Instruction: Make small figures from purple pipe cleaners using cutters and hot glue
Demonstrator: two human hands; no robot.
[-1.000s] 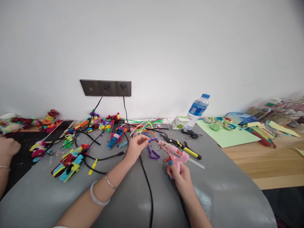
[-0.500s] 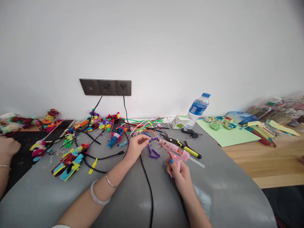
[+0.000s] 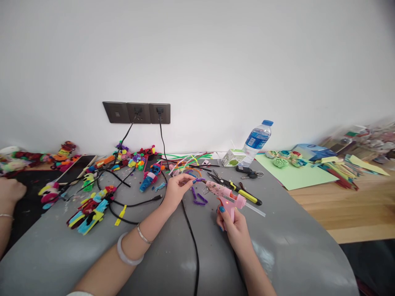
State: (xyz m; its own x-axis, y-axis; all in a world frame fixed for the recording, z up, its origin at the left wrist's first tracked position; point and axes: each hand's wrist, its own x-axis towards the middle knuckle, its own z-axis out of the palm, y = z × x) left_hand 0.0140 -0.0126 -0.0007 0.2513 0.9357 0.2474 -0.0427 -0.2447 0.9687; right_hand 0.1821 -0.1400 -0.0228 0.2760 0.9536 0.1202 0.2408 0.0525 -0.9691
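Between thumb and fingertips, my left hand [image 3: 178, 190] pinches a short purple pipe cleaner piece [image 3: 200, 179]. My right hand [image 3: 232, 226] is wrapped round the handle of a pink glue gun [image 3: 226, 198], whose small orange light glows. Its nozzle points left and lies close by the purple piece; whether they touch I cannot tell. A clear glue stick [image 3: 255, 209] sticks out of the gun's back. Just below the nozzle, several more purple pipe cleaner pieces [image 3: 200, 199] lie on the grey table [image 3: 166, 263].
Yellow-and-black pliers [image 3: 247, 194], car keys [image 3: 251, 173], a small carton [image 3: 233, 158] and a water bottle [image 3: 257, 142] stand or lie behind the gun. Fuzzy figures [image 3: 92, 209] and black cables [image 3: 189, 230] spread leftward. Another person's hand [image 3: 12, 189] rests at the left edge.
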